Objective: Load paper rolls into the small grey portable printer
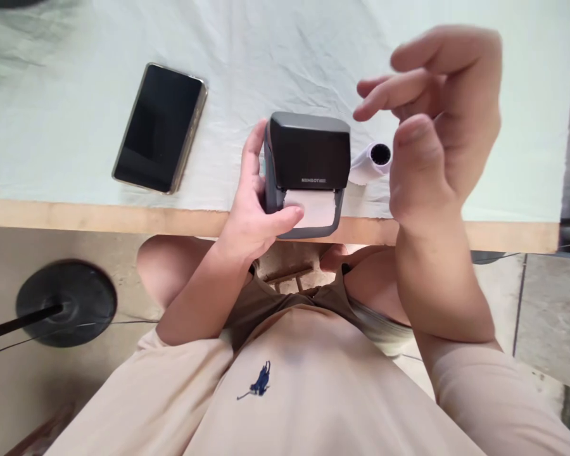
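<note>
My left hand point(256, 212) grips the left side of a black and grey label printer point(311, 152) near the table's front edge. Its thumb presses on the white label paper point(316, 209) at the printer's front slot. My right hand point(437, 120) is raised to the right of the printer, fingers loosely curled and apart, with nothing in them. Just beyond the printer's right side lies a white paper roll point(370, 163) with a black core, partly hidden by the printer and close to my right thumb.
On the left of the table rests a dark-screened phone point(159, 130) in a clear case. A pale cloth point(247, 50) covers the wooden-edged table. Below on the floor stands a round black base point(71, 301) with a pole and a cable.
</note>
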`<state>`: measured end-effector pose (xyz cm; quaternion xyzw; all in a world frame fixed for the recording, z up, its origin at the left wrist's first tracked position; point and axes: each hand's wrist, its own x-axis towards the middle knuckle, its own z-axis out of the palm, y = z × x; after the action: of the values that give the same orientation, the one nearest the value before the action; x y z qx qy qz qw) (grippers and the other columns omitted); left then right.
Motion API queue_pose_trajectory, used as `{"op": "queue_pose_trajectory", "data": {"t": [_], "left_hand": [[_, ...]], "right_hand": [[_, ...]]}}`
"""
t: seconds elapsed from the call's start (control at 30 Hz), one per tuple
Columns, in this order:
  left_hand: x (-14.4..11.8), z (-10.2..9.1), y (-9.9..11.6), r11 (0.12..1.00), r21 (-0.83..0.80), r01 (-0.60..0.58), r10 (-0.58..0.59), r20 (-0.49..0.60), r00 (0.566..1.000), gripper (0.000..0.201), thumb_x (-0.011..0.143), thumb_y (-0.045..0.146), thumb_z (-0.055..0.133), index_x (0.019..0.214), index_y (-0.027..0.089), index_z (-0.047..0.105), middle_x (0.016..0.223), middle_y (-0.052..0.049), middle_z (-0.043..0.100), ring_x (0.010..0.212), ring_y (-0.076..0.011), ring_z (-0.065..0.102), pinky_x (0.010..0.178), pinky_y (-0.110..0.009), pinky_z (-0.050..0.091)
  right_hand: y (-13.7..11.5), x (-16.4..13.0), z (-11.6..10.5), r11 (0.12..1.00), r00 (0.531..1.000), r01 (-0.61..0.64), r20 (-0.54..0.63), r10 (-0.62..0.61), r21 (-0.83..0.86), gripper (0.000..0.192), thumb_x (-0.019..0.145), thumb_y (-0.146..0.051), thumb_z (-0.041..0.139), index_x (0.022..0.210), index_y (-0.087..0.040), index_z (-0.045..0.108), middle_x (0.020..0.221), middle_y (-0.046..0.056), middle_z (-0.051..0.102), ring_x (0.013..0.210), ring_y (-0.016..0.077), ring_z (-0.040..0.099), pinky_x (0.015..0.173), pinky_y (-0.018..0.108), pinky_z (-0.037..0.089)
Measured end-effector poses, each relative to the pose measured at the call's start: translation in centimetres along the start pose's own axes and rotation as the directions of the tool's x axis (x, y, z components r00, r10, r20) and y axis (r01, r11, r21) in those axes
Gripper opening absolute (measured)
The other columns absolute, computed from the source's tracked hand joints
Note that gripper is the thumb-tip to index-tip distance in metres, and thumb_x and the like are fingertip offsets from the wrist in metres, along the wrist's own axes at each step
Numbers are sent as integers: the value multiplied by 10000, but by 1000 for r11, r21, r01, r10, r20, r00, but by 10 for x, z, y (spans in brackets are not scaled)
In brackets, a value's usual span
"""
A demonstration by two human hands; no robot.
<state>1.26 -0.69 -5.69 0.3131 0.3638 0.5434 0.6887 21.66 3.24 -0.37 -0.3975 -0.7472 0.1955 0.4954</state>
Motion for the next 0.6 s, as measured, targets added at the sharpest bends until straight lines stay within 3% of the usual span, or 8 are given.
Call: {"op": "queue_pose_trajectory", "data": {"t": [0.1,0.23,0.3,0.4,0.53,0.6], "left_hand": [[-2,2,2,998,-49,-28,31,71,997,1044,686,242,962,1618,414,524,1414,-45,767,1526,-407,616,1222,-558,576],[-3,12,9,981,-185,-57,73,78,994,414,957,452,742,1355,348,693,1398,5,757,1640,-352,509,1298,-583,516],[-2,17,12,982,-177,-58,62,16,998,377,988,574,650,1257,323,727,1411,-13,763,1687,-367,435,1327,-568,484],[-1,21,14,992,-119,-39,32,-62,998,469,926,653,678,1281,349,718,1498,-26,740,1696,-401,408,1321,-554,481],[-1,24,14,987,-157,-26,15,-69,998,393,964,526,625,1303,341,699,1427,-31,755,1710,-349,401,1340,-557,464],[-2,28,16,979,-193,-60,44,-89,995,276,991,411,623,1230,309,716,1273,-20,788,1718,-308,393,1411,-519,380]], "right_hand": [[4,1,0,994,994,99,51,-101,35,264,1080,-472,588,1296,-358,689,1240,9,777,1183,249,780,1079,474,641],[-8,1,-4,980,947,196,267,-181,-28,332,986,-279,693,1318,-287,680,1374,64,784,1317,255,753,1077,458,664],[-17,-1,-6,988,938,137,332,-105,-75,301,1000,-246,677,1286,-338,668,1457,37,749,1382,253,716,1131,464,652],[-21,-2,-7,992,931,52,364,-6,-116,299,994,-194,679,1223,-380,636,1454,4,723,1394,251,690,1145,456,645],[-10,3,-8,995,914,54,405,-16,-82,311,966,-209,733,1223,-325,601,1430,44,711,1354,250,691,1102,451,658],[-16,5,-9,988,917,141,383,-108,-58,238,992,-300,738,1199,-284,620,1406,72,733,1324,260,708,1098,478,652]]}}
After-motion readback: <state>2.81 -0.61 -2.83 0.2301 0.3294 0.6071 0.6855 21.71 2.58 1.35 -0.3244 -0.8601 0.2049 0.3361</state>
